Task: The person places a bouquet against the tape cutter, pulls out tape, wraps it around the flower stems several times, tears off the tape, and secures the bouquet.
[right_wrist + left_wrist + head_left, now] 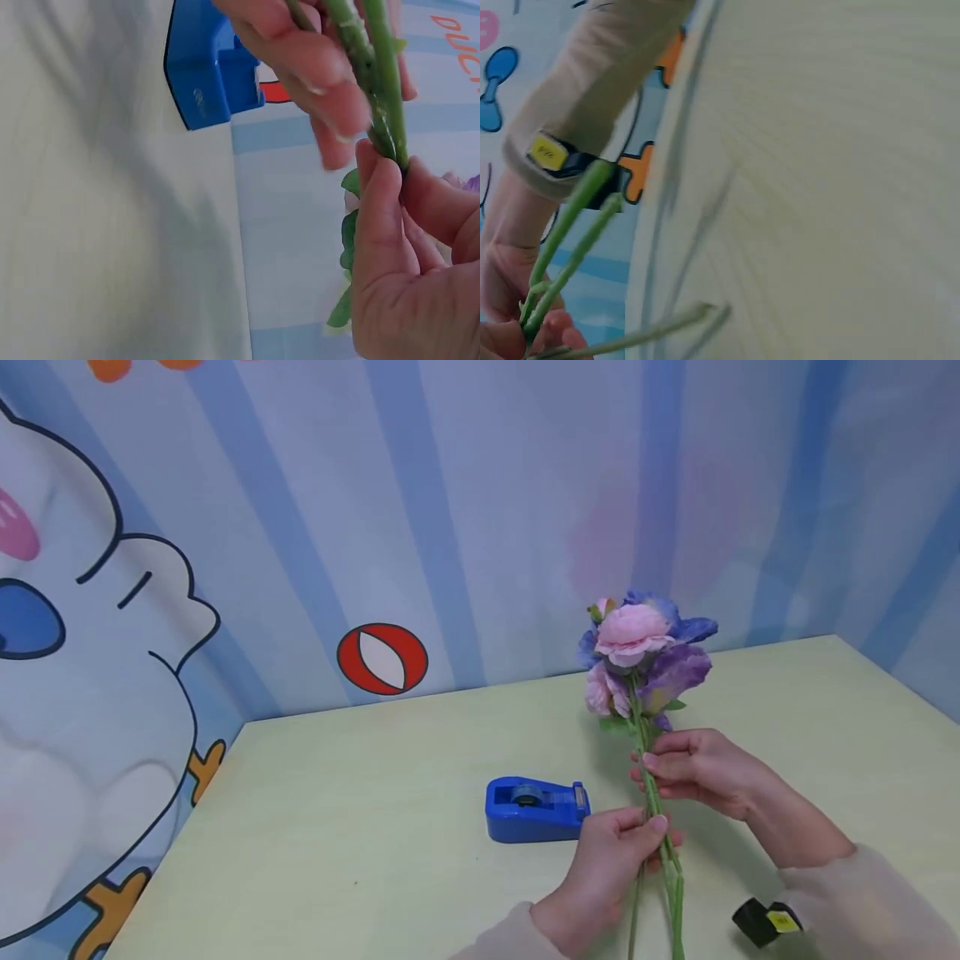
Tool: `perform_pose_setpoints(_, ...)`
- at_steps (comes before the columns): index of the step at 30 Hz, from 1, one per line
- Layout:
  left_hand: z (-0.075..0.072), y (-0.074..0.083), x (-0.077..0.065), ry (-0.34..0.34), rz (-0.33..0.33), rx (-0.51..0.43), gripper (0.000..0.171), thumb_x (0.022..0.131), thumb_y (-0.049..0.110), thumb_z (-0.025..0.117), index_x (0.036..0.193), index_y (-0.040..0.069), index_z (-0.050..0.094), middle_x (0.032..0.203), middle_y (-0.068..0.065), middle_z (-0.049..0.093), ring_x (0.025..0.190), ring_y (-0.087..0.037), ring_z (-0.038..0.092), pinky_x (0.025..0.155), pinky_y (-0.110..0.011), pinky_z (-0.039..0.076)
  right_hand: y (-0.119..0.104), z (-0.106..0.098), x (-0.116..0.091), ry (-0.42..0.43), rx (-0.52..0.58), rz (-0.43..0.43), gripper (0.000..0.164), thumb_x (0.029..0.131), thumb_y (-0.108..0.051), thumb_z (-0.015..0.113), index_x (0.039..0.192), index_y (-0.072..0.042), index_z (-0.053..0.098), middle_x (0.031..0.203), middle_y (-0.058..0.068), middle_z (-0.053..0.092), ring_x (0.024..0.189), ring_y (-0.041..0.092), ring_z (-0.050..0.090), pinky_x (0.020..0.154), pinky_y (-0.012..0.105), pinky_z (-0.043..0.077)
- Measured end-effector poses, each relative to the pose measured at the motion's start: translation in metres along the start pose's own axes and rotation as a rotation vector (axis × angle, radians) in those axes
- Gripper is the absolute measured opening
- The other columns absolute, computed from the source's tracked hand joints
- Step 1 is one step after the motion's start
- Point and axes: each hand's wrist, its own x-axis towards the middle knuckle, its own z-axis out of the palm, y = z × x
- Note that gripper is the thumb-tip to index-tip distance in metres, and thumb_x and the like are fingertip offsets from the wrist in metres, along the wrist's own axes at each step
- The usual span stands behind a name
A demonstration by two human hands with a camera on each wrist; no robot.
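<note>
A bunch of artificial flowers point(636, 635) with pink, purple and blue blooms is held upright over the table, its green stems point(675, 885) pointing down toward me. My right hand point(701, 772) pinches the stems just below the blooms. Lower down, my left hand point(611, 860) grips the same stems, thumb across the front. In the right wrist view the right hand's thumb and fingers point(382, 225) close on the stems, with the left hand point(300, 67) beside them. The left wrist view shows the stems' cut ends point(592, 176) spreading apart past the fingers.
A blue tape dispenser point(536, 810) with a roll of tape stands on the pale yellow table point(375, 827), just left of my left hand. A black device with a yellow label point(768, 921) sits at the right sleeve. A striped, cartoon-printed backdrop point(510, 527) rises behind the table.
</note>
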Motion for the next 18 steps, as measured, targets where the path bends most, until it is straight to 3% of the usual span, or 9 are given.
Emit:
perform_pose_setpoints(5, 0.007, -0.001, 0.004, 0.045, 0.075, 0.175, 0.016, 0.088, 0.009, 0.063, 0.088, -0.006, 0.069, 0.064, 0.0, 0.059, 0.055, -0.004, 0.046, 0.053, -0.017, 0.039, -0.003, -0.003, 0.007, 0.045, -0.069, 0.024, 0.01, 0.094, -0.003, 0.052, 0.093, -0.003, 0.062, 0.088, 0.003, 0.068, 0.083, 0.014, 0.067, 0.073, 0.028, 0.054)
perform_pose_setpoints(13, 0.013, 0.001, 0.009, 0.047, 0.062, 0.353, 0.018, 0.085, 0.014, 0.064, 0.07, 0.003, 0.062, 0.056, 0.006, 0.042, 0.052, -0.006, 0.037, 0.049, -0.019, 0.03, -0.001, -0.002, 0.018, 0.085, -0.213, 0.102, 0.012, 0.094, -0.004, 0.053, 0.094, 0.006, 0.061, 0.081, 0.005, 0.067, 0.07, 0.012, 0.065, 0.065, 0.027, 0.054)
perform_pose_setpoints(16, 0.012, 0.0, 0.011, 0.04, 0.069, 0.381, 0.016, 0.086, 0.011, 0.063, 0.072, 0.002, 0.063, 0.058, 0.006, 0.042, 0.052, -0.006, 0.035, 0.048, -0.019, 0.029, 0.001, -0.001, 0.023, 0.102, -0.247, 0.13, 0.012, 0.093, -0.004, 0.053, 0.091, 0.006, 0.061, 0.079, 0.006, 0.067, 0.066, 0.011, 0.064, 0.062, 0.026, 0.054)
perform_pose_setpoints(18, 0.014, -0.001, 0.015, 0.052, 0.078, 0.361, 0.009, 0.085, 0.007, 0.063, 0.082, -0.001, 0.067, 0.065, 0.006, 0.051, 0.058, -0.005, 0.042, 0.053, -0.018, 0.036, 0.003, -0.001, 0.026, 0.116, -0.259, 0.144, 0.012, 0.093, -0.004, 0.054, 0.088, 0.005, 0.061, 0.078, 0.007, 0.067, 0.064, 0.011, 0.063, 0.061, 0.026, 0.054)
